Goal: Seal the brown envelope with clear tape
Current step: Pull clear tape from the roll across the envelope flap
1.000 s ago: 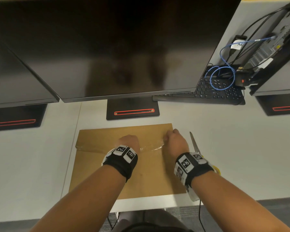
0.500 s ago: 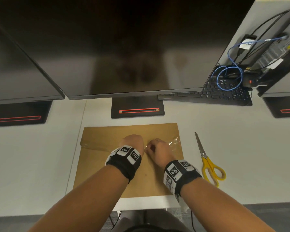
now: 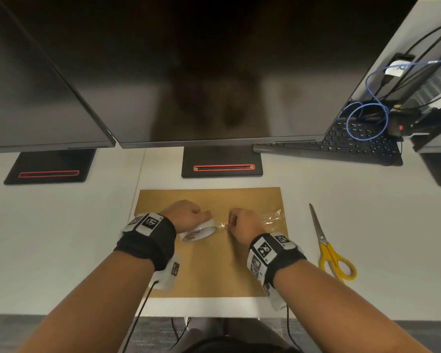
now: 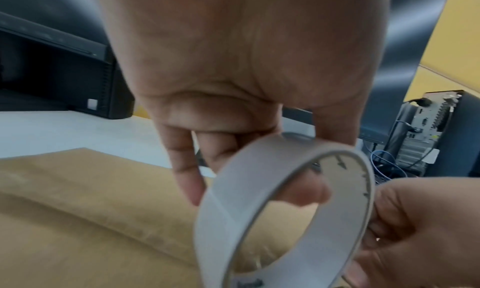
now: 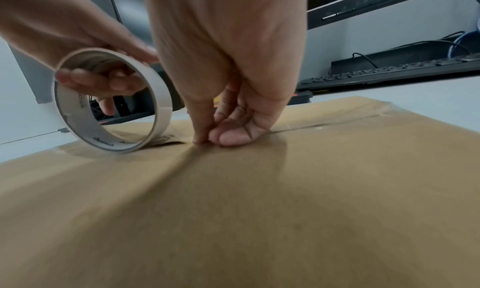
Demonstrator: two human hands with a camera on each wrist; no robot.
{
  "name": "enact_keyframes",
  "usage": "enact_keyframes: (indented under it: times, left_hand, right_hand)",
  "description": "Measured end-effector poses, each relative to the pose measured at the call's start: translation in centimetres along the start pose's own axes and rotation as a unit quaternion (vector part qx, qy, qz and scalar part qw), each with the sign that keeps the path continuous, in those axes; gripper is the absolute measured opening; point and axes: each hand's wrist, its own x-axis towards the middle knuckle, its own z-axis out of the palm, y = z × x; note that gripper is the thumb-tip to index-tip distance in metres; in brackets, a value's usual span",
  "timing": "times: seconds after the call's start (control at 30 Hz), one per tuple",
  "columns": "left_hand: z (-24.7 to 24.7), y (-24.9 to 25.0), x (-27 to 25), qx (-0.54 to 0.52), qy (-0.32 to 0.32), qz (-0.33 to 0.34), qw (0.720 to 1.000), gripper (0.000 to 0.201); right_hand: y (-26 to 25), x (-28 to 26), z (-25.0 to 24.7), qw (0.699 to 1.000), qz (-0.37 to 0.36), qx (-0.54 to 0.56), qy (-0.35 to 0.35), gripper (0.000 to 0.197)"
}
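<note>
The brown envelope (image 3: 209, 271) lies flat on the white desk, flap side up. My left hand (image 3: 201, 219) grips the white-cored roll of clear tape (image 3: 199, 231), tilted on edge just above the flap seam, with fingers through its core (image 5: 85, 128). Close to its right, my right hand (image 3: 229, 224) pinches thumb and forefinger together on the tape (image 5: 207, 138) and presses it onto the seam. A wrinkled strip of clear tape (image 3: 273, 216) lies stuck along the seam out to the envelope's right edge. A short span of tape runs from the roll (image 4: 228, 200) to my right hand (image 4: 415, 220).
Yellow-handled scissors (image 3: 329, 253) lie on the desk right of the envelope. Monitor stands (image 3: 222, 163) sit behind it under large dark screens. A black keyboard (image 3: 341, 146) and blue cable (image 3: 367, 121) are at the back right. The desk's front edge is near the envelope.
My right hand has slid left along the taped seam from the envelope's right edge to beside the roll. The roll now shows under my left hand, tilted up.
</note>
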Motion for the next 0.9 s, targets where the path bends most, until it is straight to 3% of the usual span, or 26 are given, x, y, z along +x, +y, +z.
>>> enact_keyframes:
  times: [0.07,0.23,0.5,0.9]
  left_hand:
    - [0.3,-0.9,-0.1,-0.043,0.01,0.041,0.998,0.045]
    - [1.4,-1.5,0.2,-0.096,0.075,0.088,0.989,0.045]
    - [0.3,-1.9,0.2,0.079,0.055,0.03,0.995,0.044]
    - [1.2,-1.2,-0.2,0.096,0.052,-0.004,0.994,0.045]
  right_hand:
    - [0.1,-0.1,0.2,0.999,0.014,0.032,0.003,0.031]
    - [-0.1,-0.1,0.5,0.998,0.039,0.043,0.013,0.012]
    - [-0.3,0.2,1.0,0.997,0.067,0.025,0.01,0.032]
    - [-0.5,0.3,2.5,0.997,0.041,-0.048,0.044,0.058]
